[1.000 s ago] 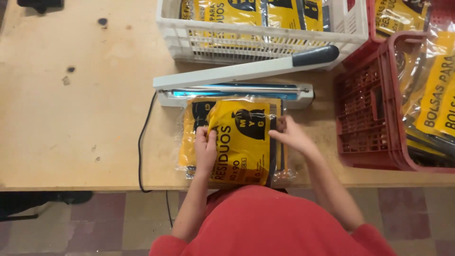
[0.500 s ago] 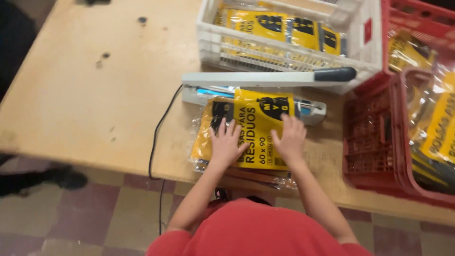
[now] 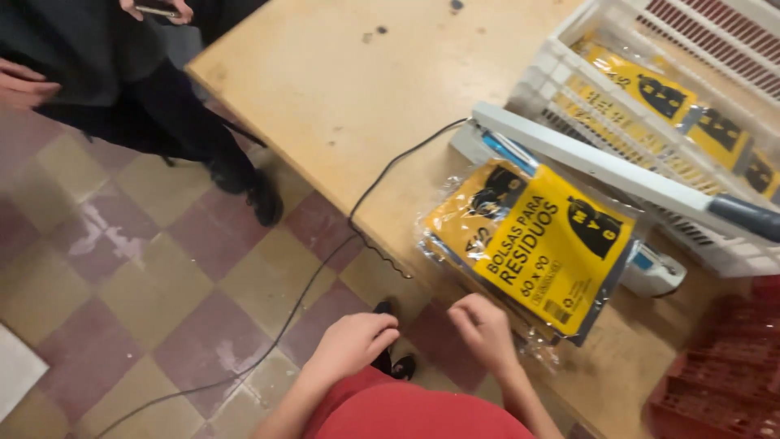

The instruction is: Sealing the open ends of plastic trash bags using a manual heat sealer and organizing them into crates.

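A clear packet of black bags with a yellow label (image 3: 532, 244) lies on the wooden table (image 3: 341, 89), its far end under the raised arm of a white heat sealer (image 3: 601, 175). My left hand (image 3: 353, 345) hangs off the table's near edge, fingers curled, holding nothing. My right hand (image 3: 486, 329) is at the packet's near corner, fingers bent, close to or touching the plastic edge.
A white crate (image 3: 650, 89) with more yellow packets stands behind the sealer. A red crate (image 3: 723, 374) is at the right. A black cable (image 3: 357, 211) runs off the table to the tiled floor. Another person in dark clothes (image 3: 122, 73) stands at the far left.
Both my hands have come off the top of the packet and drawn back to the table's near edge. The camera has swung left, showing the floor and the other person.
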